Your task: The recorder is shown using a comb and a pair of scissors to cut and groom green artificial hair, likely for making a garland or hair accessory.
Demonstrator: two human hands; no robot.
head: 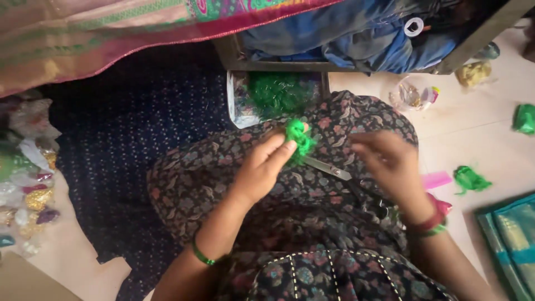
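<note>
Two hands hover over a floral-clothed lap. The left hand [266, 167], wrist bent upward, pinches a green thread tuft [298, 139] between thumb and fingertips above the knee. The right hand [390, 161] is blurred, fingers loosely curled; its grip cannot be told. Scissors [329, 168] lie on the lap between them.
</note>
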